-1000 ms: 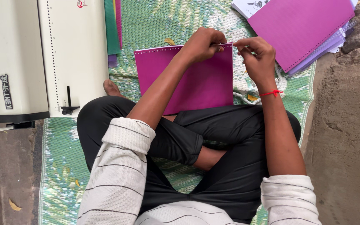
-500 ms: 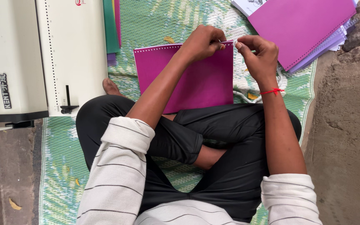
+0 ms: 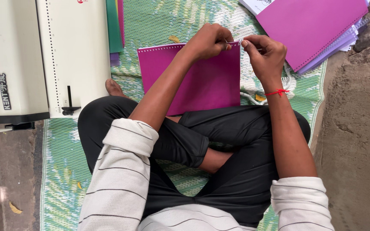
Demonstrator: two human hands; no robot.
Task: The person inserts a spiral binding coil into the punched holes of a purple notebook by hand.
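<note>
Pinching a thin wire, both hands [image 3: 208,41] [image 3: 264,53] meet at the magenta booklet's [image 3: 193,79] top corner. A cream binding machine [image 3: 43,55] stands left; purple covers [image 3: 311,28] lie stacked right on the green mat [image 3: 159,21].

Two hands [image 3: 236,47], one magenta booklet [image 3: 193,79], one cream binding machine [image 3: 43,55], one purple stack [image 3: 313,28].

A Mat on the Ground

A green and white woven mat [image 3: 168,19] lies on a bare dirt floor [image 3: 356,128]. A big cream machine [image 3: 43,55] sits at one side. A few dry yellow leaves [image 3: 15,208] lie about. Soft daylight falls on everything.
</note>
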